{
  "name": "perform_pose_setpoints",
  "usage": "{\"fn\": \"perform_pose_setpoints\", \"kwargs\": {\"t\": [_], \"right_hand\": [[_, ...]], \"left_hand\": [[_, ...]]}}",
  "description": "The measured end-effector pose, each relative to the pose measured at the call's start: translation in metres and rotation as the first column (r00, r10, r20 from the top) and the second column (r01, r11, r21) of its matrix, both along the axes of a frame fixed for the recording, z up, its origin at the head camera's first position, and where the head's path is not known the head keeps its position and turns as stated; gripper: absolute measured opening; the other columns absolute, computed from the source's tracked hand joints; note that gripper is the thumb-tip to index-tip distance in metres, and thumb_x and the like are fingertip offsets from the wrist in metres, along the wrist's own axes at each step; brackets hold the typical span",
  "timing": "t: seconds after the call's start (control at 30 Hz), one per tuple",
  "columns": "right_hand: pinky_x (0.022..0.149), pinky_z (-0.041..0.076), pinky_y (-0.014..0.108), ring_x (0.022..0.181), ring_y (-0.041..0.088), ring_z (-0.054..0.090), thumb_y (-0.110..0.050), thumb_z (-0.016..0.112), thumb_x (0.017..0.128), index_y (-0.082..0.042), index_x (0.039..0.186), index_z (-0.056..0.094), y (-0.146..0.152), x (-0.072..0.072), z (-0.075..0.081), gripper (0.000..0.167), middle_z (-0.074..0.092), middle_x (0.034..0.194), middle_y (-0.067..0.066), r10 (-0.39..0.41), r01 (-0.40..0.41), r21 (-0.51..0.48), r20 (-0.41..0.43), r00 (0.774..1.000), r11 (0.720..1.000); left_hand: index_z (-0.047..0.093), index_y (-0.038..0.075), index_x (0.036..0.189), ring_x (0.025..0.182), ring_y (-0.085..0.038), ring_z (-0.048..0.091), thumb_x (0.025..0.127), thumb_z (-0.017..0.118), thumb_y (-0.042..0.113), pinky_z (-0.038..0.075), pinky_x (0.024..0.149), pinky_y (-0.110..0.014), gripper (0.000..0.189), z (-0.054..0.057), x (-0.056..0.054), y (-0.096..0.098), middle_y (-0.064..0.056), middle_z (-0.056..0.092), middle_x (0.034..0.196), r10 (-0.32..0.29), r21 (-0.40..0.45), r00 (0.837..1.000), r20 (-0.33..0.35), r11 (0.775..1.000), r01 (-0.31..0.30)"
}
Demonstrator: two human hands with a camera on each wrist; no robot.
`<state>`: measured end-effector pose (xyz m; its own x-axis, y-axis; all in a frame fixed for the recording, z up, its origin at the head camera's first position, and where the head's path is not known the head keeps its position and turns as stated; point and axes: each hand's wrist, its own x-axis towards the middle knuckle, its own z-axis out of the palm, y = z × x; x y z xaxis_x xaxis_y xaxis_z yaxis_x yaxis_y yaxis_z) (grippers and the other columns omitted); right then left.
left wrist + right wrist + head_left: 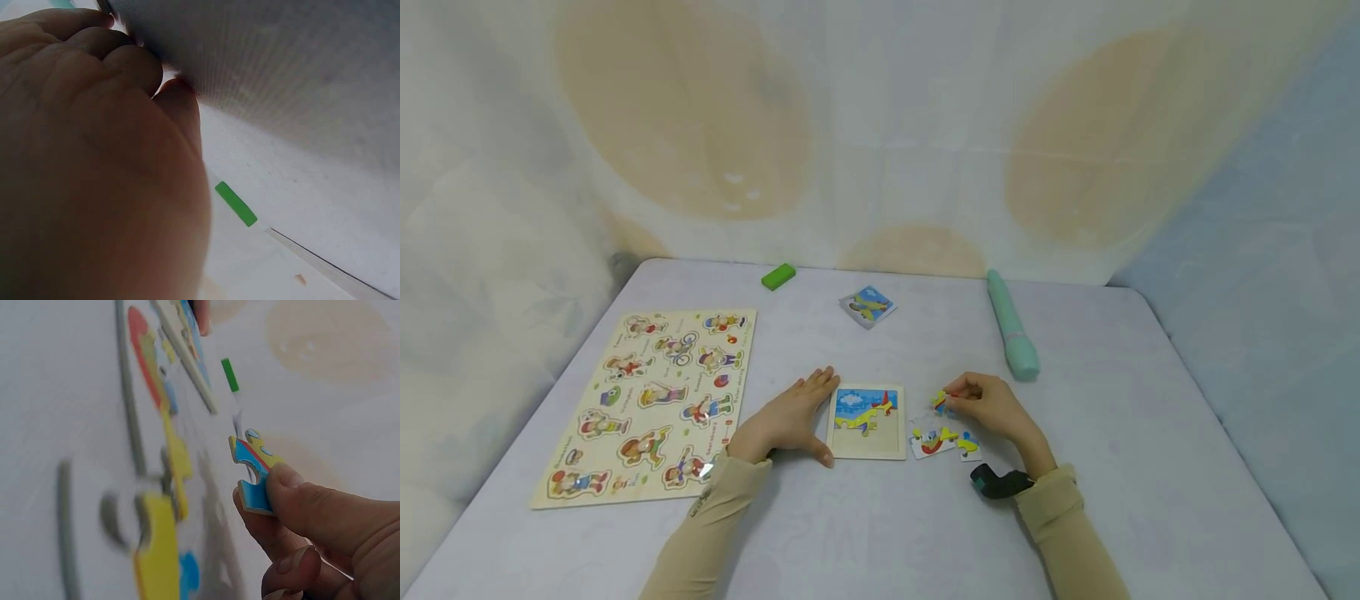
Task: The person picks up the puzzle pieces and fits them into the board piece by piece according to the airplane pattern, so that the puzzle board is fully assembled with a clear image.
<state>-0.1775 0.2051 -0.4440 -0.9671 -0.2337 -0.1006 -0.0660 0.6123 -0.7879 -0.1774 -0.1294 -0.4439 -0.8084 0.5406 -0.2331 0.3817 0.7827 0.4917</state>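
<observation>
A small wooden puzzle tray (887, 446) lies in the middle of the table, its upper and left parts filled with blue, yellow and red pieces. My left hand (790, 419) rests at the tray's left edge, fingers extended and thumb near the lower left corner. To the right of the tray, my right hand (992, 404) pinches a puzzle piece (255, 494) of blue, yellow and red between thumb and index finger, raised off the table. Several loose pieces (934, 443) lie below that hand, between it and the tray; they look blurred in the right wrist view.
A large peg-puzzle board (647, 433) with cartoon figures covers the table's left side. Toward the back lie a green block (778, 277), a picture card (868, 307) showing a plane, and a mint-coloured closed umbrella-like object (1012, 329). Cloth walls stand behind and beside the table.
</observation>
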Motion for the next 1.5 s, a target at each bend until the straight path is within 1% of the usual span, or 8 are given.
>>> {"fn": "perform_pose_setpoints", "kwargs": {"t": [0.13,0.33,0.57,0.73,0.93,1.13,1.3,1.5], "right_hand": [[0.062,0.046,0.021,0.072,0.014,0.055,-0.014,0.070,0.087,-0.007,0.099,0.070,-0.013,-0.004,0.005,0.014,0.065,0.083,0.005,0.021,-0.021,-0.005,0.002,1.000,1.000],[0.059,0.044,0.021,0.069,0.013,0.054,-0.013,0.070,0.086,-0.008,0.098,0.070,-0.035,-0.008,0.008,0.013,0.064,0.080,0.003,0.025,-0.025,-0.036,-0.010,1.000,0.999],[0.058,0.044,0.021,0.069,0.013,0.054,-0.017,0.071,0.087,-0.010,0.096,0.071,-0.060,-0.004,0.007,0.011,0.065,0.081,0.003,0.087,-0.085,-0.058,0.034,0.996,0.995],[0.058,0.043,0.021,0.069,0.013,0.053,-0.018,0.071,0.088,-0.013,0.091,0.071,-0.071,0.000,0.004,0.006,0.065,0.079,0.001,0.084,-0.081,-0.068,0.050,0.995,0.994],[0.057,0.044,0.020,0.067,0.011,0.054,-0.019,0.072,0.086,-0.013,0.088,0.071,-0.079,0.003,0.001,0.006,0.066,0.076,-0.001,0.089,-0.088,-0.020,0.019,0.996,0.996],[0.056,0.046,0.020,0.066,0.009,0.057,-0.018,0.073,0.085,-0.013,0.087,0.071,-0.085,0.007,-0.001,0.005,0.068,0.075,-0.003,0.066,-0.065,0.029,-0.008,0.998,0.997],[0.055,0.045,0.021,0.065,0.009,0.055,-0.021,0.074,0.084,-0.015,0.087,0.071,-0.090,0.011,-0.001,0.007,0.066,0.073,-0.004,0.044,-0.041,0.081,-0.032,0.998,0.996],[0.049,0.034,0.019,0.056,0.010,0.045,-0.022,0.077,0.082,-0.015,0.090,0.070,-0.092,0.011,-0.005,0.012,0.054,0.065,-0.004,0.033,-0.023,0.127,-0.082,0.996,0.992]], "left_hand": [[0.023,0.001,0.153,0.151,-0.033,0.010,0.058,0.091,0.040,0.012,0.125,-0.049,0.123,-0.001,0.000,0.000,-0.016,0.014,0.163,0.004,0.004,1.000,0.002,1.000,-0.004],[0.023,0.001,0.153,0.151,-0.033,0.011,0.058,0.091,0.041,0.013,0.125,-0.049,0.123,-0.001,0.000,0.000,-0.016,0.014,0.163,0.004,0.001,1.000,-0.003,1.000,-0.004],[0.023,0.001,0.153,0.151,-0.034,0.011,0.058,0.091,0.041,0.013,0.124,-0.049,0.123,0.002,0.000,0.000,-0.017,0.014,0.162,0.001,-0.005,1.000,-0.001,1.000,-0.001],[0.024,0.001,0.153,0.151,-0.034,0.011,0.058,0.091,0.040,0.013,0.124,-0.049,0.123,0.004,0.001,0.000,-0.017,0.014,0.162,0.004,-0.005,1.000,0.003,1.000,-0.004],[0.023,0.001,0.153,0.151,-0.034,0.011,0.058,0.091,0.040,0.014,0.124,-0.049,0.123,0.003,0.001,0.000,-0.017,0.014,0.162,0.002,-0.012,1.000,-0.002,1.000,-0.002],[0.024,-0.003,0.151,0.150,-0.037,0.013,0.057,0.092,0.039,0.015,0.123,-0.052,0.124,0.004,0.001,-0.001,-0.020,0.015,0.161,-0.007,0.004,1.000,-0.009,1.000,0.007],[0.024,-0.003,0.151,0.150,-0.036,0.013,0.057,0.092,0.039,0.015,0.124,-0.051,0.124,0.004,0.001,-0.001,-0.019,0.015,0.162,-0.004,-0.003,1.000,-0.010,1.000,0.004],[0.023,-0.002,0.152,0.151,-0.035,0.012,0.057,0.092,0.040,0.015,0.124,-0.051,0.124,0.003,0.000,0.000,-0.018,0.015,0.162,-0.003,-0.006,1.000,-0.009,1.000,0.003]]}}
